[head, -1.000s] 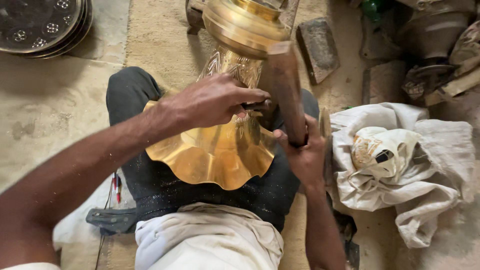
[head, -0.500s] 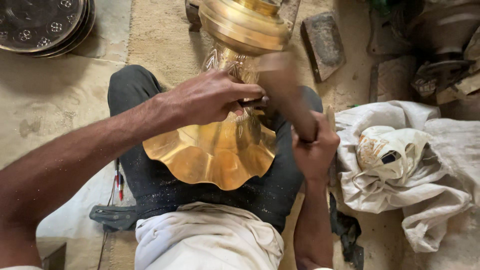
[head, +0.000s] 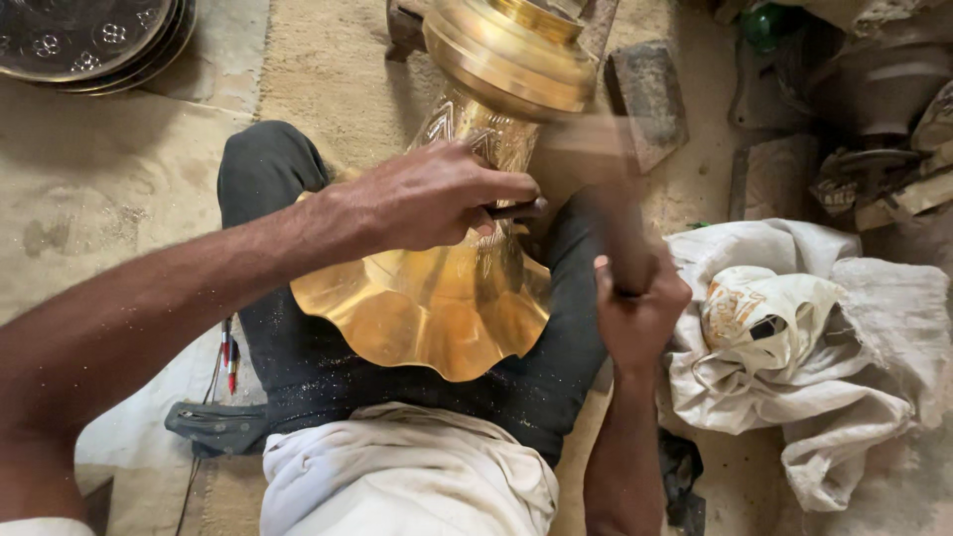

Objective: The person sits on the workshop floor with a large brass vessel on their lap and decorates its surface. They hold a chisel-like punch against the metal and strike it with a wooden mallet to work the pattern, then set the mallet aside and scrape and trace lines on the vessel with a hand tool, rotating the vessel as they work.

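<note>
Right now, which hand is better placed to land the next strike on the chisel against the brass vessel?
Right. The right hand grips the wooden mallet, raised just beside the thin dark tool. The left hand is occupied, pinching that tool against the neck of the brass vessel lying across the lap.

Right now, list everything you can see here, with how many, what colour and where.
brass vase: one, golden, flared wavy rim, lying across the lap
chisel: one, dark, thin, its tip against the vase neck
wooden mallet: one, brown, blurred, right of the vase
metal plates: a stack, dark, embossed, top left
cloth bundle: one, off-white, on the floor at right
stone block: one, grey, top centre
pens: two, red and dark, on the floor at left
left hand: holds the chisel on the vase
right hand: grips the mallet handle
</note>
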Tool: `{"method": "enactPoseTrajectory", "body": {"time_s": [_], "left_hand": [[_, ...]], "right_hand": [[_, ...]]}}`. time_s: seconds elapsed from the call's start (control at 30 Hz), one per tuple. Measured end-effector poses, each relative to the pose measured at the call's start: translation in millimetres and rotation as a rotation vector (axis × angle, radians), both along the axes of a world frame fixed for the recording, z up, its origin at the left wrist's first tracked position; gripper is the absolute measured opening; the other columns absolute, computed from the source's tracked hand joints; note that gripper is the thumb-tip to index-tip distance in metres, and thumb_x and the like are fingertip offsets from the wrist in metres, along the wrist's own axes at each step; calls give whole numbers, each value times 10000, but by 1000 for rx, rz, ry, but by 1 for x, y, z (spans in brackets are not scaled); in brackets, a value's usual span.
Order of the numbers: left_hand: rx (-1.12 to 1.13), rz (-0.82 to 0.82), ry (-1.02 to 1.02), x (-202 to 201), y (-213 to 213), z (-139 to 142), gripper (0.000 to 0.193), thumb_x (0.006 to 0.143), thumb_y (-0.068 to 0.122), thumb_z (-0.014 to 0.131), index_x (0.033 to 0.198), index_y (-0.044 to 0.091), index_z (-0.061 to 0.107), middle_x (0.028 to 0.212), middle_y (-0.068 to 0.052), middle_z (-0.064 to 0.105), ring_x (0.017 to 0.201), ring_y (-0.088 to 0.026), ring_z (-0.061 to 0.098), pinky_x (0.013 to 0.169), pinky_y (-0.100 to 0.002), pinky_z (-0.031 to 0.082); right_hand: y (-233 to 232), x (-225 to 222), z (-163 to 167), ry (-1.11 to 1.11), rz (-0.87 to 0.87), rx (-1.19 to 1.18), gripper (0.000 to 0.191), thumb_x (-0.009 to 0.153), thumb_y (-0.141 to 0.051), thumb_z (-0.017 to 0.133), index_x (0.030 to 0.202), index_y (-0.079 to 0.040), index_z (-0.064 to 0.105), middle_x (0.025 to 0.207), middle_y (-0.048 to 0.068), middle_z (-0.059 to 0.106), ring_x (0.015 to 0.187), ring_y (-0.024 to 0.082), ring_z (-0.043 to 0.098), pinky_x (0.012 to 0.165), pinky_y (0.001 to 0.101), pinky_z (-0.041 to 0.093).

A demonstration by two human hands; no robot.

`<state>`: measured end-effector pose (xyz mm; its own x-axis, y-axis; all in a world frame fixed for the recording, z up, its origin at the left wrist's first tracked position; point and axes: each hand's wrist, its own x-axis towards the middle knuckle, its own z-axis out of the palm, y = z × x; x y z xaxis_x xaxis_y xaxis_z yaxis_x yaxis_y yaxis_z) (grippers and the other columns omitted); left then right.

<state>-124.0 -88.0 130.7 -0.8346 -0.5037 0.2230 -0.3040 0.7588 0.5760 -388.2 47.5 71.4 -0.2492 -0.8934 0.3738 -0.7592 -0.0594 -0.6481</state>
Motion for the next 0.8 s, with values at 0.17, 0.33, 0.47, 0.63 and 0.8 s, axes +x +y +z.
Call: {"method": "enactPoseTrajectory", "body": {"time_s": [0.17,0.33,0.47,0.63,0.8], "left_hand": [[129,15,-91,1,-1,0,451,851,96,738,1291,154,656,847,-97,776,715,-248,754,640,-462,581],[82,-5,-51,3,-2,3,449,837,119,760,1274,142,660,796,-120,765,724,-304,734,626,-498,535],[108,14,-55,2,-2,6,453,860,114,746,1300,159,648,771,-123,755,653,-300,718,584,-491,525],[143,20,-66,-1,0,5,468,882,71,708,1336,151,631,745,-116,752,594,-259,716,537,-460,536],[127,9,-67,-3,-2,2,401,902,94,713,1294,144,650,736,-116,753,609,-223,721,546,-439,558]], "right_hand": [[-1,9,0,-43,87,-36,354,841,15,770,1176,-23,662,899,150,691,833,196,687,745,325,543],[-1,6,-3,-165,41,30,298,859,-21,800,1120,-6,658,857,163,672,785,244,655,721,339,517],[3,1,-6,94,38,15,303,840,-23,811,1098,-17,652,853,139,706,758,241,712,703,336,538],[1,7,-13,-180,94,-75,282,909,3,793,1151,-20,651,905,132,686,771,256,700,796,310,540],[-2,9,-9,-640,-28,8,305,879,-20,824,1123,-11,641,791,100,608,667,152,561,654,286,464]]}}
